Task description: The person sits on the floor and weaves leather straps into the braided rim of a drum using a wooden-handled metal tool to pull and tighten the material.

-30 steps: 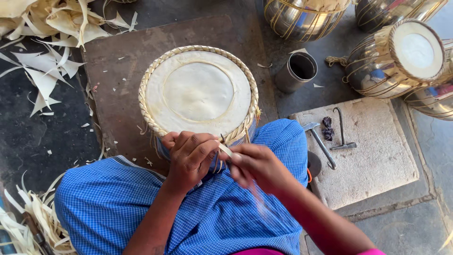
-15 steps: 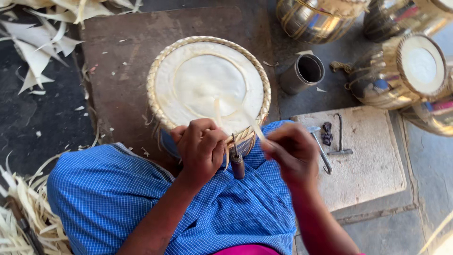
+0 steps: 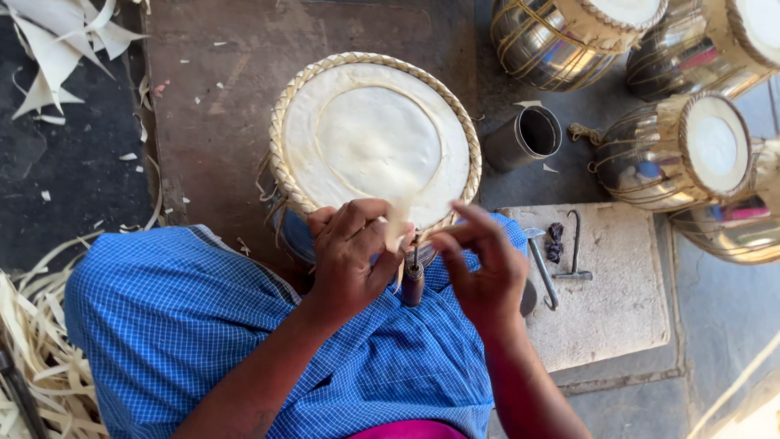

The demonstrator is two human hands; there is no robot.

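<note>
1. Head view: no packages or labels show; a pale stone slab (image 3: 605, 301) at the right carries metal hooks (image 3: 569, 252).
2. The drum (image 3: 374, 142), its white skin ringed by a woven rim, rests between the knees on the blue checked cloth (image 3: 203, 325).
3. The left hand (image 3: 349, 256) pinches a pale strip (image 3: 398, 223) at the near rim; the right hand (image 3: 479, 268) hovers with fingers loosely curled, holding nothing I can make out — half a second ago it sat lower, nearer the slab.
4. An awl (image 3: 413, 280) stands between the hands.
5. A grey metal cup (image 3: 526, 136) beside the drum looks empty.
</note>
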